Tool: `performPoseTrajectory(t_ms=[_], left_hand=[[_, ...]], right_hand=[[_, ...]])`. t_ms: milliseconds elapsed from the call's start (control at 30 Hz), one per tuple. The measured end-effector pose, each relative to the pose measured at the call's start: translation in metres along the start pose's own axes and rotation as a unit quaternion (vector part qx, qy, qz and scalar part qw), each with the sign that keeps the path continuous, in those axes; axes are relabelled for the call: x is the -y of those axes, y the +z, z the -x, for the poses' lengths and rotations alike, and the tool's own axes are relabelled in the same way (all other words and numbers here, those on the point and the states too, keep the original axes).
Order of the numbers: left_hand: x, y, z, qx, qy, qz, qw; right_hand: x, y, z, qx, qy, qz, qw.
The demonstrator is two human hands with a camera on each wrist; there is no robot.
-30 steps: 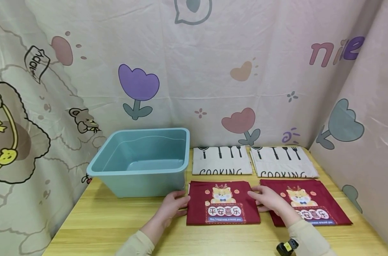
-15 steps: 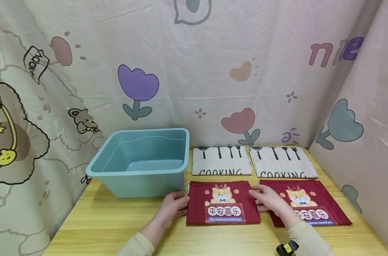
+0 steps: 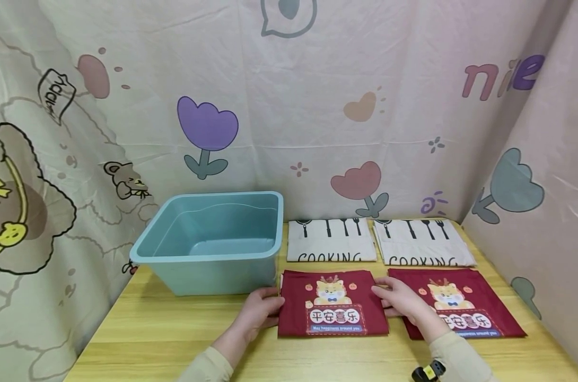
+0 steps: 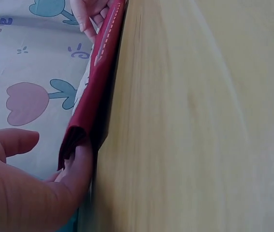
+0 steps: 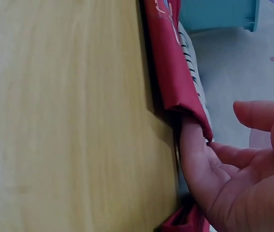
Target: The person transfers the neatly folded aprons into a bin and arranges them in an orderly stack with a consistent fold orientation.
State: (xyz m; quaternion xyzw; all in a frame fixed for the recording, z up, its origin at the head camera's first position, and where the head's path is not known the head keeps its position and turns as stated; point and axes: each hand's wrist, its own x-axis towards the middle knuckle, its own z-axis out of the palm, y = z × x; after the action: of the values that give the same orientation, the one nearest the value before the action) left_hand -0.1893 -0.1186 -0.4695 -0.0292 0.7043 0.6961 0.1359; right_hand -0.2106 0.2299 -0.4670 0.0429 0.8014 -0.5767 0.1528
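Note:
A folded dark red cloth point(image 3: 296, 300) with a cartoon animal print lies flat on the table between both hands. At its left edge is my left hand point(image 3: 259, 310); my right hand point(image 3: 401, 301) is at its right edge. In the left wrist view, fingers of the left hand point(image 4: 35, 195) reach under the side of the cloth point(image 4: 92, 94), the thumb standing apart from it. The right wrist view has the right hand's point(image 5: 238, 179) fingertips tucked beneath the opposite side of the cloth point(image 5: 173, 79), its thumb also raised clear.
A blue-green tub point(image 3: 222, 276) stands behind the left hand. Two folded white cloths with cooking prints, one on the left point(image 3: 331, 241) and one on the right point(image 3: 420, 244), lie at the back. Another folded red cloth point(image 3: 489, 297) lies at the right, partly behind the right forearm.

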Motion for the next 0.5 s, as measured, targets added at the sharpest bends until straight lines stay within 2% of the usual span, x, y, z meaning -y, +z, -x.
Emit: performPoseTrajectory(t_ms=[300, 500], left_hand=[[0.0050, 0.0032, -0.0026, 0.009, 0.018, 0.026, 0.9995], [0.0072, 0.0070, -0.0033, -0.010, 0.021, 0.028, 0.9994]], right_hand=[[-0.0052, 0.0027, 0.0004, 0.016, -0.025, -0.038, 0.9988], [-0.0033, 0.0043, 0.0001, -0.001, -0.031, -0.048, 0.9983]])
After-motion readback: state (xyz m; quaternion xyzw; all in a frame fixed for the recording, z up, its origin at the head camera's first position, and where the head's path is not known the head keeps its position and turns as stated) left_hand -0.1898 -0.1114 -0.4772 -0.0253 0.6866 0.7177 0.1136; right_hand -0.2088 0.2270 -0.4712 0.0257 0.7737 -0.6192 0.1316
